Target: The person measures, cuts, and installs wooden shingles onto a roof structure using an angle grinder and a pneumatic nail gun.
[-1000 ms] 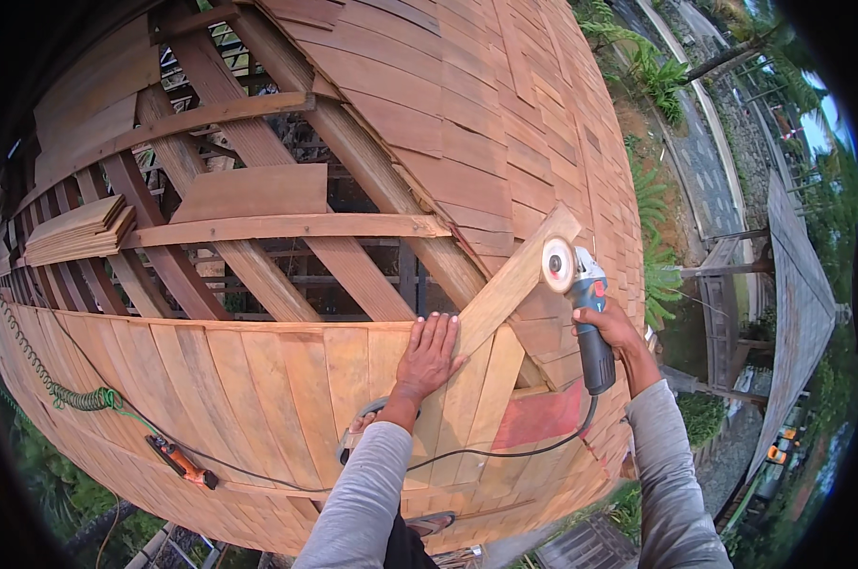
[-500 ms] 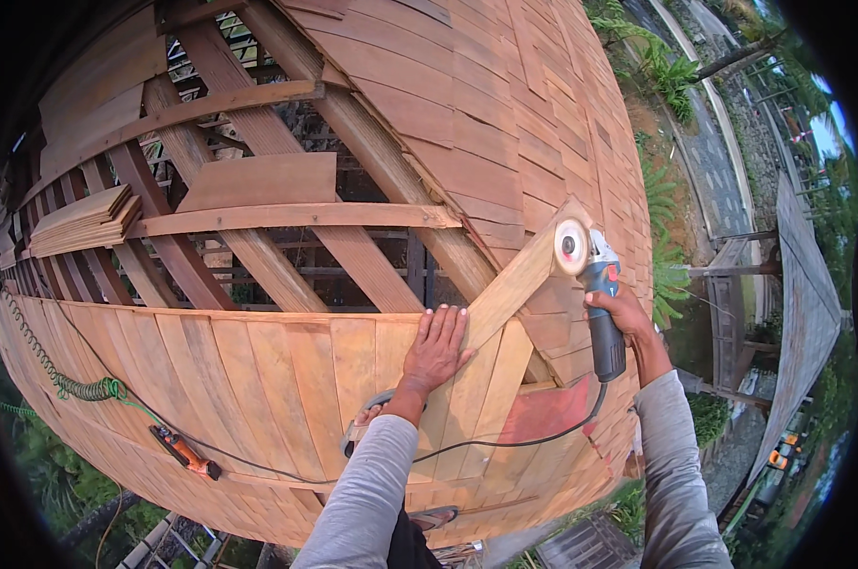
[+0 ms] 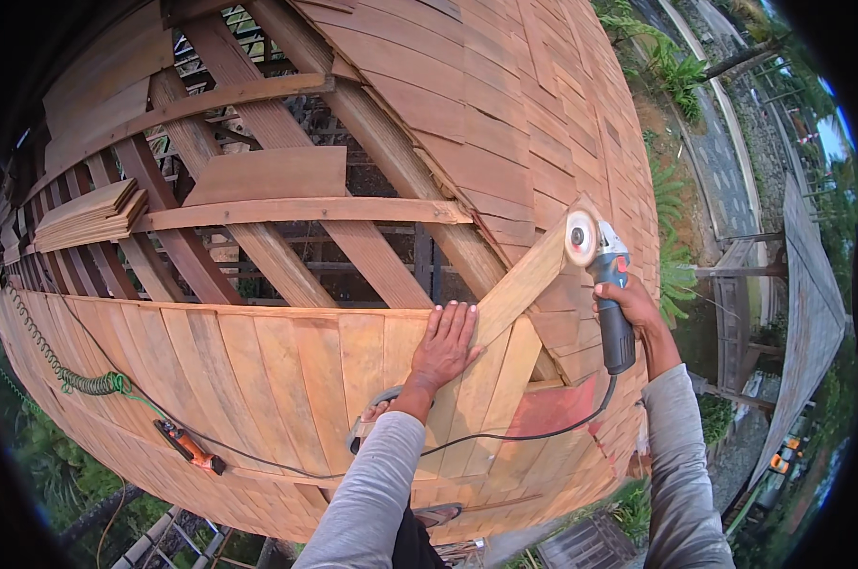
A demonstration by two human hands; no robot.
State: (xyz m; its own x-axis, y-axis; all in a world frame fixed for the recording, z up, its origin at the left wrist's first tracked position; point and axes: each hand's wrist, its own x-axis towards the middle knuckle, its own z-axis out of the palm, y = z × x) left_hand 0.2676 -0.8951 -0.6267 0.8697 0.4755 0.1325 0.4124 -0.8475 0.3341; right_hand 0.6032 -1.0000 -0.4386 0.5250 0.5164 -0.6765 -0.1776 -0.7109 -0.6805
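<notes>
My right hand (image 3: pixel 635 310) grips an angle grinder (image 3: pixel 616 327) by its dark body, with the cord trailing from its lower end. Its round pale disc (image 3: pixel 581 237) sits at the upper end of a light wooden shingle (image 3: pixel 522 289) that slants up to the right. Whether the disc is cutting into the wood, I cannot tell. My left hand (image 3: pixel 442 347) lies flat with fingers extended, pressing on the row of pale shingles (image 3: pixel 258 365) beside the slanted piece's lower end. The thumb reaches toward that piece's edge.
Bare rafters (image 3: pixel 287 270) and battens with gaps lie at upper left, holding a stack of shingles (image 3: pixel 90 216). An orange-and-black air tool (image 3: pixel 190 448) with a green coiled hose (image 3: pixel 92 383) rests at lower left. The grinder's black cord (image 3: pixel 505 437) crosses the shingles. The roof's edge drops off at right.
The view has shifted slightly, so the roof appears a little further right. The grinder stays at the slanted shingle's upper end, and my left hand keeps its place.
</notes>
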